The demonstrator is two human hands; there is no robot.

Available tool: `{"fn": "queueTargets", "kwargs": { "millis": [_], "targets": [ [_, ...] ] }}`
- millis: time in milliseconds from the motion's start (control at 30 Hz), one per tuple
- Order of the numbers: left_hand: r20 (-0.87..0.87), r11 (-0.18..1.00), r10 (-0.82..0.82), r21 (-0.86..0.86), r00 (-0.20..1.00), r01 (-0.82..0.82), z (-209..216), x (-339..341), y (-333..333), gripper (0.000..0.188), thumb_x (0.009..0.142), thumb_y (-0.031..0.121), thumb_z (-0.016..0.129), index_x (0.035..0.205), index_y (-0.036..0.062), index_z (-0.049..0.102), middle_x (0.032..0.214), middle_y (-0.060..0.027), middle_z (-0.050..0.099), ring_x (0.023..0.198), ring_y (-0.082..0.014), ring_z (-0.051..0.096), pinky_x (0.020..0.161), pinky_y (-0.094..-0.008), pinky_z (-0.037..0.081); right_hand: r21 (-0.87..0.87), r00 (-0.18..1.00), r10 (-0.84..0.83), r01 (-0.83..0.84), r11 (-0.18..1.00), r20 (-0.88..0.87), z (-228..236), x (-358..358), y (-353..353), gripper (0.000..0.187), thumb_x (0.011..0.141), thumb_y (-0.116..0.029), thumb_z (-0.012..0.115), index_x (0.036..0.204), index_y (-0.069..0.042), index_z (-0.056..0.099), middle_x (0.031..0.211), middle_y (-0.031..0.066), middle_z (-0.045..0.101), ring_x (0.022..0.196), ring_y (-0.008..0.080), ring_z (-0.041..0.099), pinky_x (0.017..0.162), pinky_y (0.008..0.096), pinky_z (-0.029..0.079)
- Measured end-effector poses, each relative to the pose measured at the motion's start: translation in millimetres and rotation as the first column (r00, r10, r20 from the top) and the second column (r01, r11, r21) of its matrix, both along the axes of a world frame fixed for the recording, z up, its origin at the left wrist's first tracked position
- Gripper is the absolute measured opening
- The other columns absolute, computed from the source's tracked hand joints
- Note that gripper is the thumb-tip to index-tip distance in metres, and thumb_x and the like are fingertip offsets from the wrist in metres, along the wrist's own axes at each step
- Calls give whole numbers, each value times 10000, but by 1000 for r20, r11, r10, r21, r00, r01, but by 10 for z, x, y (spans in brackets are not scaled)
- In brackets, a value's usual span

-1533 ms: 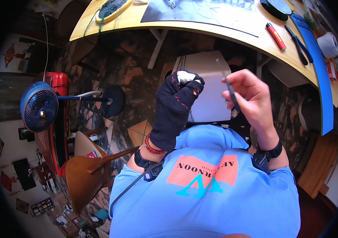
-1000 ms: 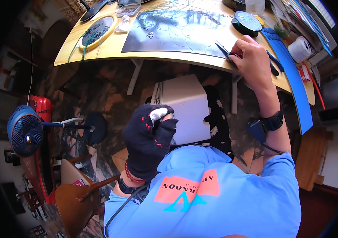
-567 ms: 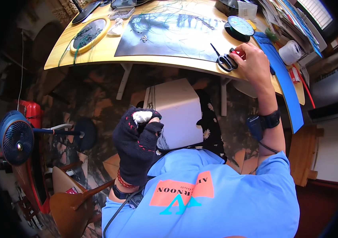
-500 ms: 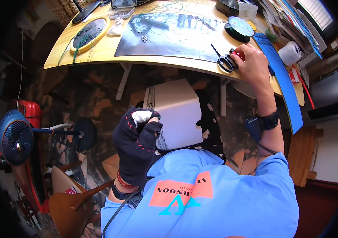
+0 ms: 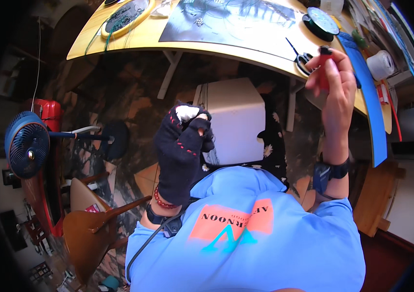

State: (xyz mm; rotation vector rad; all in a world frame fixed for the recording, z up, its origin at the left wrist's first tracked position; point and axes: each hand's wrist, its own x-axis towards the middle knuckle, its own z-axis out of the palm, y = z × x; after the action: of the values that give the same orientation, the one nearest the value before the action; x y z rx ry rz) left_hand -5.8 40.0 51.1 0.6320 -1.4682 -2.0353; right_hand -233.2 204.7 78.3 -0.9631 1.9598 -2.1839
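My right hand [image 5: 339, 85] is raised just off the table's near right edge, its fingers closed on a small red lighter [image 5: 324, 65] with a black top. Beside it on the table lie black-handled scissors [image 5: 302, 62], partly covered by the fingers. A dark knitted glove with red stitching covers my left hand [image 5: 181, 138], and white wrapping [image 5: 186, 113] shows at a finger. Its fingers are curled together in front of my lap; whatever they pinch is too small to name. Close by stands a white block-like piece [image 5: 238, 129] on my lap, with dark strands along its left side.
The wooden table [image 5: 88, 41] bears a dark sheet [image 5: 226, 31], a yellow-rimmed round tray [image 5: 144, 17] with dark green strands, and a thread spool [image 5: 321, 24]. A blue strip [image 5: 372, 117] hangs over the right edge. A fan [image 5: 28, 146] and wooden chair [image 5: 83, 238] stand left.
My right hand has lifted off the tabletop with the lighter and drawn back toward me. My left hand stays curled near the white piece. The whole view has shifted.
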Motion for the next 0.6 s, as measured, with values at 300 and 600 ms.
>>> {"fn": "queueTargets", "kwargs": {
  "millis": [300, 600],
  "targets": [
    [0, 998, 49, -40, 999, -49, -36, -63, 93, 23, 951, 66, 608, 937, 67, 590, 737, 9, 562, 603, -62, 548, 512, -211, 475, -109, 538, 471, -571, 814, 699, -551, 857, -523, 343, 990, -426, 560, 834, -122, 574, 667, -51, 530, 536, -7, 423, 462, 175, 277],
    [23, 981, 85, -179, 996, -79, -121, -33, 88, 32, 953, 49, 605, 923, 55, 594, 738, 24, 552, 615, -46, 530, 530, -205, 434, -203, 451, 494, -552, 809, 743, -688, 980, -607, 261, 962, -292, 476, 807, -106, 573, 660, -37, 514, 532, 17, 421, 456, 191, 265]
  ]
}}
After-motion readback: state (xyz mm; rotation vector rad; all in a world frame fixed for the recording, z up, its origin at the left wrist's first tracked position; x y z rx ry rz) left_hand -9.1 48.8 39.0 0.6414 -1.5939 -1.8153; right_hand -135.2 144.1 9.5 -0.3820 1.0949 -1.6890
